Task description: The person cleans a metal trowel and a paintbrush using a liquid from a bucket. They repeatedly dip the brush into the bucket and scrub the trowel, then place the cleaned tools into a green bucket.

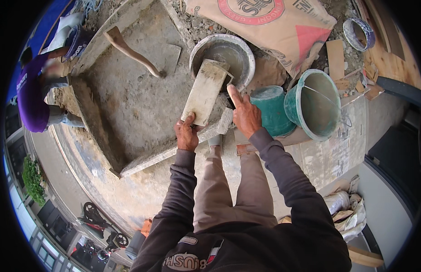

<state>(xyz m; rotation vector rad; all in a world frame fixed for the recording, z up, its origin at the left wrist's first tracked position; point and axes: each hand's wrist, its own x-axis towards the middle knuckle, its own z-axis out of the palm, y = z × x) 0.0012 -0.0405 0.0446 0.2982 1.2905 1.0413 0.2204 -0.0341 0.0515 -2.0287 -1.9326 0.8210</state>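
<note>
My left hand (pixel 188 135) grips the near end of a flat, pale rectangular board (pixel 204 93) smeared with dried cement, thumb on top. The board is tilted over the near rim of a round, cement-crusted basin (pixel 245 51) with some grey wet matter inside. My right hand (pixel 247 114) is closed, index finger stretched forward, around what looks like a trowel. Only its thin bent metal shank (pixel 230 78) shows, at the board's right edge; its handle is covered by my fingers. A hoe (pixel 138 55) with a wooden handle lies in the mortar box left of the board.
The shallow mortar box (pixel 142 162) spreads to the left. To the right stand an upturned green bucket (pixel 268 111) and a tilted green bucket (pixel 292 106). A paper cement sack (pixel 274 38) lies beyond the basin. A person in purple (pixel 32 93) bends at the far left.
</note>
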